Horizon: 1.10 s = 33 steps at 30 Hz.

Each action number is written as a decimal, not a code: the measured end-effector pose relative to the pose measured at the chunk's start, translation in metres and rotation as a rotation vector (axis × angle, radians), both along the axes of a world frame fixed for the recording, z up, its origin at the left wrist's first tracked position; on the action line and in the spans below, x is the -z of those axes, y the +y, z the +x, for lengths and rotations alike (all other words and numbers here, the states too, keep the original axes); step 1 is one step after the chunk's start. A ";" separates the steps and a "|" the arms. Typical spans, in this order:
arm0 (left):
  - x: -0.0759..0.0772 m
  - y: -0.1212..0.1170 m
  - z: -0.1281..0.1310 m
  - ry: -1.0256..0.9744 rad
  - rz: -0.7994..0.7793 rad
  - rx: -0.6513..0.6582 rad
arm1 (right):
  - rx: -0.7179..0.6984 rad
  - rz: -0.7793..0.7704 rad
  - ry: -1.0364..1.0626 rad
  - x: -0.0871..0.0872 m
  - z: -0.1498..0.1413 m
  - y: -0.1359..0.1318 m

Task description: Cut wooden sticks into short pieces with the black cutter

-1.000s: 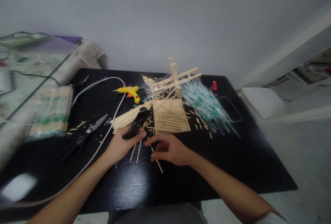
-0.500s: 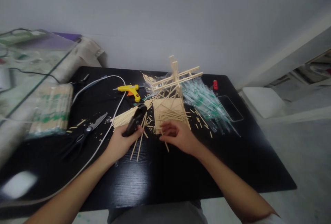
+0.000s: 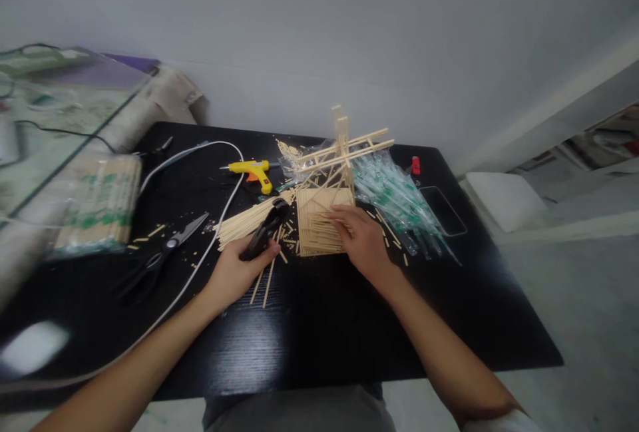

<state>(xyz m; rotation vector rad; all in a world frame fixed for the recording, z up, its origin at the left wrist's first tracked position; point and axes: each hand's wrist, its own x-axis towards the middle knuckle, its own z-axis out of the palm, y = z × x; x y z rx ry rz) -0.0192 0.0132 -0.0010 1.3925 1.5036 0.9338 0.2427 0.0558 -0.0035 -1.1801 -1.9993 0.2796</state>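
My left hand (image 3: 240, 267) is wrapped around a black hand tool (image 3: 264, 229) with a curved upper end; its exact kind is hard to make out. Beneath it lies a bundle of thin wooden sticks (image 3: 239, 224). My right hand (image 3: 365, 240) is over the flat square base (image 3: 312, 202) of a wooden stick model. Its thumb and fingers come together at the ends of loose sticks (image 3: 322, 225) lying across that base, seemingly pinching one. Behind it rises the model's upright frame (image 3: 343, 142), with long crossing arms.
A yellow glue gun (image 3: 253, 172) and open scissors (image 3: 174, 242) lie left on the black table (image 3: 324, 339), with a white cable (image 3: 192, 282). Green-printed plastic wrappers (image 3: 394, 189), a phone-like slab (image 3: 443, 211) and a red lighter-like object (image 3: 415, 165) lie right. Packaged sticks (image 3: 100, 202) lie far left.
My right hand has moved up and right from the base's front edge onto the loose sticks. The short stick it held there no longer shows at the front. My left hand keeps the black tool.
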 end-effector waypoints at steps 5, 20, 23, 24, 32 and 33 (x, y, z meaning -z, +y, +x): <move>0.001 0.000 -0.002 0.014 0.011 0.016 | -0.070 -0.097 -0.228 -0.004 0.023 0.004; -0.004 -0.001 0.000 0.028 0.032 0.021 | -0.236 -0.145 -0.418 -0.007 0.040 0.001; -0.004 -0.001 0.000 0.030 0.038 0.030 | -0.229 -0.160 -0.405 -0.006 0.040 0.003; -0.004 -0.002 0.000 0.028 0.040 0.031 | -0.223 -0.169 -0.401 -0.005 0.040 0.003; -0.006 -0.002 0.000 0.023 0.049 0.028 | -0.204 -0.199 -0.341 -0.007 0.047 0.001; -0.006 -0.002 0.000 0.021 0.052 0.028 | -0.203 -0.203 -0.337 -0.008 0.049 0.001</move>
